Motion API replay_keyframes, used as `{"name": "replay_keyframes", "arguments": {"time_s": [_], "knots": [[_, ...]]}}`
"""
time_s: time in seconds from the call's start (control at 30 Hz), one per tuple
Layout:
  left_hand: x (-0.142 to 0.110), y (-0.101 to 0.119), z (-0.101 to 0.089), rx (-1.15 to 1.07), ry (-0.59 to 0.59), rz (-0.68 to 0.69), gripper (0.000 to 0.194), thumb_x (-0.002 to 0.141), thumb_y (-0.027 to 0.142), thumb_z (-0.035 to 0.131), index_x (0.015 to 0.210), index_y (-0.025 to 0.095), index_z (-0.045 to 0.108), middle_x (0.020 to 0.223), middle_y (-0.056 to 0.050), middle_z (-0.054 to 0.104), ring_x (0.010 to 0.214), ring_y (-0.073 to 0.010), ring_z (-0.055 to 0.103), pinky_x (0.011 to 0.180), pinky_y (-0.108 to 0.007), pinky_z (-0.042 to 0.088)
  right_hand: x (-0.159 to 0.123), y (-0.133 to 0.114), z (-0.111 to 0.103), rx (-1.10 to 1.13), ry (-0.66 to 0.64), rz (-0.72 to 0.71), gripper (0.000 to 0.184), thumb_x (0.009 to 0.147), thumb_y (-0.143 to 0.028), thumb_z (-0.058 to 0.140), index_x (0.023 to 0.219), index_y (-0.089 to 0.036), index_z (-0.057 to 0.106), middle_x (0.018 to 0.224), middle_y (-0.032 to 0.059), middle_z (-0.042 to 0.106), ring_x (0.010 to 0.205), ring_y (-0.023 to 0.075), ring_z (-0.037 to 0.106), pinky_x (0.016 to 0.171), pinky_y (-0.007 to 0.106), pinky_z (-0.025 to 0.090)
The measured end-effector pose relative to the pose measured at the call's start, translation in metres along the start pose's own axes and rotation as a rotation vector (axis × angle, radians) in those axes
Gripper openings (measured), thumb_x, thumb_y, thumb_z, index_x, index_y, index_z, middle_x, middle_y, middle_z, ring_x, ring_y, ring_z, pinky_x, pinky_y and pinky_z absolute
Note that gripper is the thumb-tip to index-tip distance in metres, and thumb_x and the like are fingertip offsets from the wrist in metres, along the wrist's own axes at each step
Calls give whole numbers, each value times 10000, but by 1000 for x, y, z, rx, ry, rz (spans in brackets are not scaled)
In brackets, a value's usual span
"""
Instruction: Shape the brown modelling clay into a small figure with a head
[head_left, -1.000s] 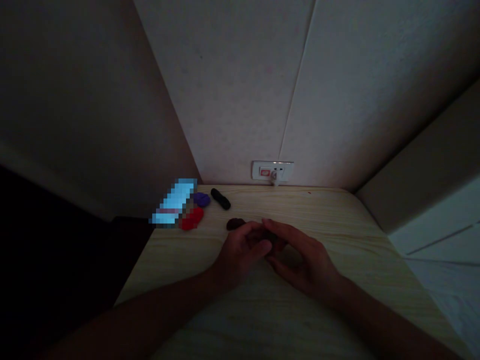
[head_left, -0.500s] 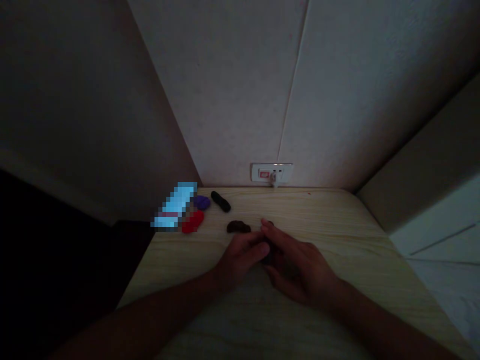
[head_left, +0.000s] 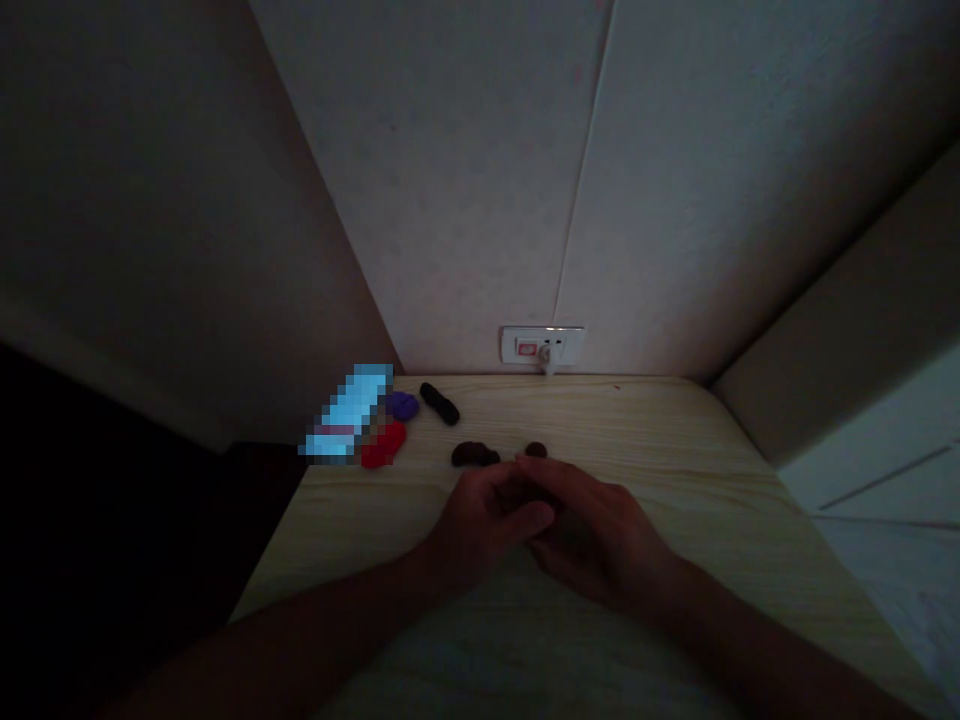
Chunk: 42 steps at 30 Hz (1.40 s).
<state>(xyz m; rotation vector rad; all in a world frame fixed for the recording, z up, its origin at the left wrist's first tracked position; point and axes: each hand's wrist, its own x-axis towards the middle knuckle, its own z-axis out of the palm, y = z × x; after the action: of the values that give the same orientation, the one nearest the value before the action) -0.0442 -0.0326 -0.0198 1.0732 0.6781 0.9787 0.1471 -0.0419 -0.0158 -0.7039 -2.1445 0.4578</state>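
Note:
Over the wooden tabletop my left hand (head_left: 480, 525) and my right hand (head_left: 604, 525) meet with curled fingers. Between them is a small dark piece of modelling clay, largely covered by the fingers, so its shape cannot be made out. My left thumb points across toward my right palm. Just beyond my left fingers lies a brown lump of clay (head_left: 474, 454). A smaller round brown piece (head_left: 535, 451) rests past my right fingertips.
Farther left lie a black clay stick (head_left: 439, 404), a purple lump (head_left: 403, 405) and a red lump (head_left: 384, 445), beside a pixelated bright phone-like rectangle (head_left: 349, 410). A wall socket (head_left: 542, 346) with a plug sits behind the table (head_left: 637, 410). Walls border the back and left.
Both hands have come slightly nearer to me, uncovering more of the brown lump and the small round piece. My fingers have shifted around the dark clay between them.

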Motion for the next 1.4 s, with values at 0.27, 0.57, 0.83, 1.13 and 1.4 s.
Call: {"name": "replay_keyframes", "arguments": {"time_s": [0.27,0.57,0.83,1.13,1.4], "knots": [[2,-6,-3,-174,-47,13,378,821,399,869,1066,144,735,921,-71,786,801,-183,750,756,-300,591,-2,-2,0,101,-11,114,731,924,-167,692,1580,-274,389,1622,162,512,1222,239,738,931,329,662],[3,1,1,-93,59,-5,412,658,295,984,921,155,699,890,-32,776,848,-167,743,805,-289,577,0,1,-2,72,35,59,682,933,-178,720,1550,-288,450,1447,116,686,1251,234,725,1015,348,636],[4,2,0,-3,0,-9,448,673,388,968,994,148,769,940,-70,797,864,-202,747,819,-324,572,2,1,-3,72,19,2,634,941,-163,706,1532,-257,500,1487,145,653,1370,236,644,1109,369,576],[2,-1,-1,-36,-9,25,465,711,442,938,1021,143,760,922,-72,775,841,-201,722,758,-302,565,0,-4,-3,83,1,54,678,938,-165,696,1556,-283,443,1504,145,637,1326,263,678,1060,385,611],[2,-2,-1,-80,20,-10,409,709,293,951,1023,160,724,980,-70,797,922,-218,762,864,-341,598,3,-2,-3,37,-5,21,649,911,-136,659,1519,-251,466,1453,156,671,1323,268,679,1056,402,614]]}}
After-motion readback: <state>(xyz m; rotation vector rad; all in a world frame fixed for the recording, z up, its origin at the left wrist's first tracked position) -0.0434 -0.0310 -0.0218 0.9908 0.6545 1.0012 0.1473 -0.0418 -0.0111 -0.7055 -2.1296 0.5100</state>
